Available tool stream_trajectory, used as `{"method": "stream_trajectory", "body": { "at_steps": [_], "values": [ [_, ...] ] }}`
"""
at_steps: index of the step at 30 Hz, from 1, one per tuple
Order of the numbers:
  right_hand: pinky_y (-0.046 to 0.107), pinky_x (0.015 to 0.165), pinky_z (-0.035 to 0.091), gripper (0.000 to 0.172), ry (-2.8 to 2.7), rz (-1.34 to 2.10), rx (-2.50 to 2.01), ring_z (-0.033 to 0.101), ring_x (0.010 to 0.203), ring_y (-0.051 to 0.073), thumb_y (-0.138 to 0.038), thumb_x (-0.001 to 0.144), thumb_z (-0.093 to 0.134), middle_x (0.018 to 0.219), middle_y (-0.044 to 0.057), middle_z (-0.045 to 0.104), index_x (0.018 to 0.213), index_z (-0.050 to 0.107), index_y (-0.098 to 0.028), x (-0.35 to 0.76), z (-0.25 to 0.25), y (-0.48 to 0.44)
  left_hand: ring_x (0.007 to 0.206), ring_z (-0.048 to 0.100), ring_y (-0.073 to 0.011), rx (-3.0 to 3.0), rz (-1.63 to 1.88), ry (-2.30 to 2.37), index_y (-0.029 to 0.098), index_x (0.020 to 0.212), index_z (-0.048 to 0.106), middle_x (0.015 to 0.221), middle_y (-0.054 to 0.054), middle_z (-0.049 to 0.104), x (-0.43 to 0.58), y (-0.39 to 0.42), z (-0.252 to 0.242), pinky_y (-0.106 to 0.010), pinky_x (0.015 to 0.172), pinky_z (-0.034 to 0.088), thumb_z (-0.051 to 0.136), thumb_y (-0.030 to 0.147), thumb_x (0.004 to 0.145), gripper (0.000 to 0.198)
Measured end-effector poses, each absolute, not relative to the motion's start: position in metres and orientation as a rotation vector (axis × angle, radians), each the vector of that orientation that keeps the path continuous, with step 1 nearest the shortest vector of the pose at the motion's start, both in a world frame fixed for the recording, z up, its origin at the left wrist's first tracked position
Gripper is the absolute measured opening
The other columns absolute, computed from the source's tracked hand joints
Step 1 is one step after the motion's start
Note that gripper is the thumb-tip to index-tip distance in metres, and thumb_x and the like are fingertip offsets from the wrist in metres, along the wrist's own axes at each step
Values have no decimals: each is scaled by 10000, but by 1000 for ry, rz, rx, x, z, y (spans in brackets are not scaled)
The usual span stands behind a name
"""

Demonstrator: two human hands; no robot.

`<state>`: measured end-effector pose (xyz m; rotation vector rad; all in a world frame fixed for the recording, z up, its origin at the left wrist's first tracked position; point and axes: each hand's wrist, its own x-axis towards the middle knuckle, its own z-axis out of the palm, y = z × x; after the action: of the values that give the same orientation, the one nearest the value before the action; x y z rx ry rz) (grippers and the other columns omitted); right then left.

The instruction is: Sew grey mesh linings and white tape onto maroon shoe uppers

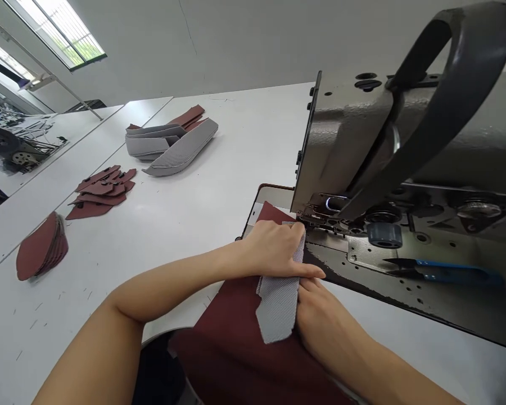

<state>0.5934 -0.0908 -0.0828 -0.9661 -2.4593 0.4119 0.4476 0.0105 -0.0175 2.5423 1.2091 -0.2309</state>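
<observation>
At the sewing machine bed's [371,271] left end, the left hand [274,247], its closure unclear, presses gray mesh [278,309] onto maroon fabric [244,349] while the right hand [326,315] grips their edge, apparently aligning for stitching, which calls for straight feeding.

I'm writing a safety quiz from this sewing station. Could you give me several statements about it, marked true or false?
1. The left hand rests on the gray piece. True.
2. The right hand holds the blue-handled snips. False: the snips lie on the machine bed.
3. Maroon fabric lies under the gray piece. True.
4. The stacked gray pieces sit on top of the sewing machine. False: they lie on the white table.
5. Loose thread bits show on the table. True.
</observation>
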Motion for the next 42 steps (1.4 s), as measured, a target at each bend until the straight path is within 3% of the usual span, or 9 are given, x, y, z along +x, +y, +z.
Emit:
{"method": "stream_trajectory", "body": {
  "at_steps": [4,6,8,13,20,24,29,33,42],
  "values": [
    [279,1098,462,414,-2588,796,-777,620,1209,165,-60,918,425,1252,24,710,1157,722,-223,604,-56,-101,663,651,-231,2441,-448,1068,165,1007,553,803,-42,684,452,14,9,-309,545,411,603,273,803,236],
    [288,1126,431,307,-2707,681,-572,575,1288,201,-289,1016,502,1331,24,674,1231,702,-199,605,-57,-114,637,617,-189,2398,-506,955,196,896,519,806,-26,665,446,11,17,-280,504,360,564,106,717,205],
    [321,1113,440,400,-2765,488,-469,541,1327,251,-448,1027,519,1370,30,646,1258,694,-172,603,-65,-127,624,587,-160,2341,-513,916,204,826,487,815,-19,649,439,6,21,-262,493,344,527,38,688,220],
    [370,1146,411,416,-2821,526,-551,428,1427,266,-398,1055,466,1472,18,560,1362,626,-167,604,-78,-135,721,596,-166,2343,-470,939,186,858,541,905,-35,656,435,-3,21,-264,592,414,476,24,776,193],
    [457,1175,414,414,-2862,670,-654,394,1445,322,-305,1009,537,1503,55,504,1381,619,-145,609,-60,-111,859,657,-204,2410,-450,948,177,1072,641,1047,-63,682,438,1,18,-293,659,435,435,38,853,332],
    [509,1222,348,436,-2904,982,-648,362,1456,329,-343,991,586,1528,98,452,1381,624,-152,610,-33,-99,887,676,-216,2407,-451,960,167,1187,651,1110,-84,687,437,2,14,-303,687,465,434,51,870,401],
    [560,1261,220,404,-2909,1237,-492,196,1516,308,-379,1040,508,1599,31,358,1403,602,-227,621,-25,-92,989,682,-231,2418,-369,959,170,1333,612,1170,-93,691,436,6,7,-322,828,517,443,78,900,473],
    [551,1276,157,418,-2852,1136,-466,173,1529,294,-308,1015,533,1616,25,342,1422,578,-224,625,-46,-87,974,688,-219,2439,-347,961,175,1257,664,1151,-83,705,437,11,5,-302,821,520,456,76,895,429],
    [579,1248,246,446,-2859,908,-610,283,1499,338,-246,946,602,1580,29,412,1392,624,-239,624,-52,-71,896,677,-210,2601,-393,935,165,991,729,990,-77,690,448,23,4,-292,723,486,442,37,884,332]
  ]
}}
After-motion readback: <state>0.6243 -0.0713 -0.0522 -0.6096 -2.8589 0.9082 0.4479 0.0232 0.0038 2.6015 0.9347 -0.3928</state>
